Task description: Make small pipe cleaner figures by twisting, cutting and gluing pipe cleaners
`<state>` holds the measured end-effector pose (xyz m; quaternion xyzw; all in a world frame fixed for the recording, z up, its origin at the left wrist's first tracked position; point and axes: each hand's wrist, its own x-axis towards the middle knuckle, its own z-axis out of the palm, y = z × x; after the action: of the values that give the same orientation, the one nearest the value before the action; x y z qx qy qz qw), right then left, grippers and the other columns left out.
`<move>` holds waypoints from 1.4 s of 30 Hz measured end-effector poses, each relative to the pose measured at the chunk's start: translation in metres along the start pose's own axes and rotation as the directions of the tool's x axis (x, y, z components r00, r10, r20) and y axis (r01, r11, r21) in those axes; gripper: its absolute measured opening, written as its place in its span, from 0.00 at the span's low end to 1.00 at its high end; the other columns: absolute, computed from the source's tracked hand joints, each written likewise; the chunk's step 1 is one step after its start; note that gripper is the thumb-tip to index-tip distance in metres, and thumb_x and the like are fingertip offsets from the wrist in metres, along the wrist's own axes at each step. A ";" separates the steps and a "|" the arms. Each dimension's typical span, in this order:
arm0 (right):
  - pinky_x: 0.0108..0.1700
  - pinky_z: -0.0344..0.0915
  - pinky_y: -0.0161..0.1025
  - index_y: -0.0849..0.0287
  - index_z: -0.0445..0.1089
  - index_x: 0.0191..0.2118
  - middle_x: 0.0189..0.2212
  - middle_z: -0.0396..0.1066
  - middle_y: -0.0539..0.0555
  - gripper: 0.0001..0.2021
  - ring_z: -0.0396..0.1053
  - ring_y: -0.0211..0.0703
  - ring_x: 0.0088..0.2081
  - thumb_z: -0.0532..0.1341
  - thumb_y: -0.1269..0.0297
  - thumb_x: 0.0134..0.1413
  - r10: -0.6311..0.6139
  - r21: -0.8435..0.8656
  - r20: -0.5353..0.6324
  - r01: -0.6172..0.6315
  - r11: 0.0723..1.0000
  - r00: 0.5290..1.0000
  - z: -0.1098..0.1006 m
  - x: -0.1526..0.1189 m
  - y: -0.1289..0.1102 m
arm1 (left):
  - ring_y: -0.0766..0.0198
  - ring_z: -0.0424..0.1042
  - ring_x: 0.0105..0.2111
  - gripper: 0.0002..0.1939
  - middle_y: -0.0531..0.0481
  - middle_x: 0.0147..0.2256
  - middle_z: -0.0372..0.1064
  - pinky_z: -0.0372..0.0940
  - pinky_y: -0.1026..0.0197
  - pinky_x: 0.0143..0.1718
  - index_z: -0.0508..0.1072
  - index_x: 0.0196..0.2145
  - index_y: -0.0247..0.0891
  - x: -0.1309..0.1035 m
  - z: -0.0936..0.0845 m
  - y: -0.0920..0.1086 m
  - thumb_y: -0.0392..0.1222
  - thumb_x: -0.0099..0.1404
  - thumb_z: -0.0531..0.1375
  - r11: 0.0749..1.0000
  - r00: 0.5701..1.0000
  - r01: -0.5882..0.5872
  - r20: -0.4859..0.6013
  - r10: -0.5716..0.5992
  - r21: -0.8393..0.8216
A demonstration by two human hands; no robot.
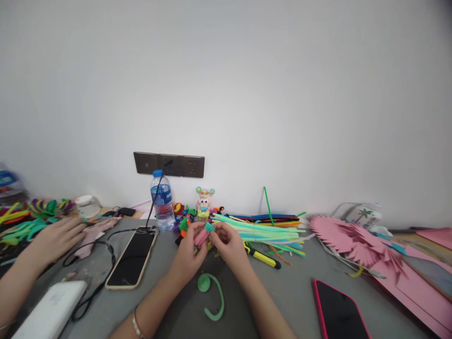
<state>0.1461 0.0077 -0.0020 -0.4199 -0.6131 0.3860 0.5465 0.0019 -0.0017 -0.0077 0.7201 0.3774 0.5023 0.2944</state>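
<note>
Over the middle of the table, my left hand (190,249) is closed around a small pink piece with a green end (202,235). The fingertips of my right hand (229,242) pinch at that green end. Both thumbs are close together, and the fingers hide part of the piece; its exact kind is unclear. Just below my hands on the grey table lie a flat green disc (204,282) and a curved green strip (220,301). Behind my hands stands a small colourful figure with round ears (204,203).
A bundle of pipe cleaners (261,230) and a yellow utility knife (264,258) lie to the right. Nearby are a water bottle (162,200), a phone (132,259), a pink-edged phone (341,310), cut pink paper (353,240) and another person's hand (60,238).
</note>
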 end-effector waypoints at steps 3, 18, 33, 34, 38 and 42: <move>0.22 0.54 0.32 0.59 0.65 0.32 0.18 0.61 0.45 0.09 0.58 0.34 0.19 0.60 0.58 0.52 -0.002 0.012 -0.013 0.002 1.000 1.000 0.000 0.000 0.002 | 0.56 0.70 0.50 0.21 0.39 0.51 0.67 0.65 0.55 0.51 0.59 0.55 0.38 0.000 -0.001 0.000 0.33 0.64 0.53 0.998 0.999 -0.027 0.028 0.026 0.050; 0.21 0.54 0.31 0.58 0.63 0.31 0.18 0.62 0.45 0.09 0.58 0.33 0.18 0.60 0.58 0.51 0.043 0.046 0.011 -0.043 0.998 0.999 -0.001 0.001 -0.001 | 0.57 0.70 0.48 0.19 0.41 0.49 0.68 0.65 0.56 0.50 0.60 0.53 0.37 0.000 0.000 0.002 0.33 0.64 0.53 0.999 0.999 -0.043 0.035 0.042 0.032; 0.21 0.52 0.31 0.58 0.63 0.31 0.18 0.61 0.44 0.09 0.56 0.33 0.19 0.60 0.58 0.51 0.032 0.036 0.022 -0.032 0.999 0.999 -0.002 0.001 -0.004 | 0.55 0.65 0.56 0.23 0.38 0.57 0.63 0.61 0.54 0.56 0.58 0.58 0.36 -0.001 0.000 0.005 0.35 0.66 0.52 0.999 0.998 -0.036 0.047 0.034 0.040; 0.22 0.53 0.31 0.58 0.63 0.31 0.18 0.60 0.44 0.09 0.56 0.33 0.19 0.60 0.58 0.51 0.033 0.040 0.024 -0.034 0.999 0.999 -0.003 0.001 -0.004 | 0.55 0.65 0.56 0.22 0.38 0.57 0.63 0.61 0.54 0.56 0.59 0.58 0.36 -0.001 0.000 0.005 0.35 0.66 0.52 0.998 0.998 -0.037 0.053 0.035 0.044; 0.22 0.53 0.31 0.57 0.63 0.31 0.18 0.60 0.44 0.09 0.57 0.33 0.19 0.60 0.58 0.50 0.031 0.050 0.025 -0.032 0.998 0.999 -0.003 0.001 -0.006 | 0.56 0.68 0.53 0.21 0.38 0.55 0.65 0.62 0.55 0.55 0.60 0.57 0.35 -0.001 0.000 0.005 0.35 0.66 0.52 0.997 0.998 -0.047 0.048 0.045 0.060; 0.22 0.52 0.31 0.57 0.63 0.30 0.18 0.59 0.43 0.08 0.56 0.33 0.19 0.61 0.60 0.49 0.011 0.035 0.017 -0.011 0.999 1.000 -0.003 0.001 -0.007 | 0.56 0.68 0.52 0.21 0.38 0.54 0.66 0.63 0.55 0.54 0.61 0.56 0.35 -0.001 0.000 0.006 0.35 0.65 0.52 0.996 0.998 -0.053 0.046 0.049 0.074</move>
<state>0.1488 0.0063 0.0052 -0.4104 -0.6085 0.4032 0.5465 0.0032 -0.0059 -0.0041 0.7509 0.3709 0.4792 0.2625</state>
